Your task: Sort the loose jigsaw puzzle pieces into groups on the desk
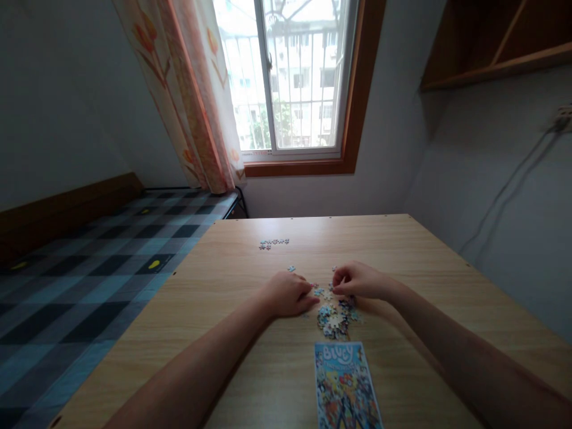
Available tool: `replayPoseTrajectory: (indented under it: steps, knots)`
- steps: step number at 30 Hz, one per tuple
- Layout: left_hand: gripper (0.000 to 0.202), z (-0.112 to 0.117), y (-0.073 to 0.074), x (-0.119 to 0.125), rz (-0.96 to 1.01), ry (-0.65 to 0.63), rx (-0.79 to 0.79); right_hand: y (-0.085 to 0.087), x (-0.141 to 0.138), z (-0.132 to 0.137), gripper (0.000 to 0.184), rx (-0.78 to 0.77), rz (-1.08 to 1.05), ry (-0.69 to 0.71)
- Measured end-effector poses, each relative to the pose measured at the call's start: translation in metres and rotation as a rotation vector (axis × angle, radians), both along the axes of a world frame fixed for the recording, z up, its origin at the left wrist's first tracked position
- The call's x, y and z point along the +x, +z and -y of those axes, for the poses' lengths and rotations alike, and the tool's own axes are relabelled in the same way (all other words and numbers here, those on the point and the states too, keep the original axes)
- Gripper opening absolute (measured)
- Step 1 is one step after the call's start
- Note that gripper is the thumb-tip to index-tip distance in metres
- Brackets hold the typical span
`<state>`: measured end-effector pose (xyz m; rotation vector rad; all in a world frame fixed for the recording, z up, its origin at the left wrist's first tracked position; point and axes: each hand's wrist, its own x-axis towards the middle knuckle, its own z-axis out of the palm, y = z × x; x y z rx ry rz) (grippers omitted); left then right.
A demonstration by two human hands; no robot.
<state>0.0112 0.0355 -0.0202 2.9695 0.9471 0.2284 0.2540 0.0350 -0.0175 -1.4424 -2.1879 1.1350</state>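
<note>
My left hand (290,294) rests low over the table, thumb and forefinger apart, fingertips beside loose jigsaw puzzle pieces (328,294). Across from it, my right hand (357,280) has its fingers curled together in a pinch at the edge of these pieces; whatever is between its fingertips is hidden. A pile of mixed puzzle pieces (334,322) lies just nearer to me, below both hands. One single piece (291,269) sits beyond my left hand. Farther back, several pieces (274,242) are set out in two short rows.
A colourful "Bluey" picture card or box (346,384) lies at the front of the wooden table (241,262). To the left is a bed with a checked cover (147,250). Behind stand a curtain (192,89) and a window (304,77); a shelf (496,65) hangs at upper right.
</note>
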Motion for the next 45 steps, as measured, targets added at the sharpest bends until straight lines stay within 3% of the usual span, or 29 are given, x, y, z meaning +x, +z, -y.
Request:
replayPoseTrajectory:
  steps: [6,11,15,19,22,26,30,34,38,45]
  knots:
    - [0.028,-0.001,-0.003,-0.002,0.269,0.181,0.054,-0.003,-0.005,-0.002,0.038,0.059,-0.305,-0.144]
    - [0.032,0.002,-0.004,0.002,0.368,0.138,-0.015,-0.009,-0.013,0.002,0.026,0.279,-0.298,-0.141]
    - [0.027,0.007,-0.002,0.008,0.439,0.098,-0.078,-0.017,-0.021,0.005,0.027,0.276,-0.358,-0.109]
    - [0.025,0.002,-0.005,0.010,0.522,0.145,-0.139,-0.022,-0.024,0.006,0.033,0.314,-0.356,-0.109]
    - [0.021,-0.016,-0.008,-0.001,0.564,0.262,-0.100,-0.018,-0.014,0.002,0.049,0.490,-0.338,-0.203]
    - [0.023,-0.046,-0.012,-0.030,0.480,0.572,0.008,-0.015,0.017,-0.014,0.047,0.753,-0.266,-0.394]
    - [0.024,-0.059,-0.015,-0.053,0.345,0.735,0.026,-0.028,0.043,-0.029,0.040,0.838,-0.170,-0.544]
    - [0.025,-0.057,-0.016,-0.056,0.309,0.804,0.052,-0.045,0.051,-0.035,0.050,0.840,-0.180,-0.592]
    - [0.026,-0.049,-0.009,-0.048,0.195,0.806,0.120,-0.051,0.052,-0.035,0.054,0.843,-0.206,-0.623]
    - [0.030,-0.031,-0.001,-0.022,-0.076,0.807,0.082,-0.053,0.050,-0.034,0.033,0.722,-0.201,-0.525]
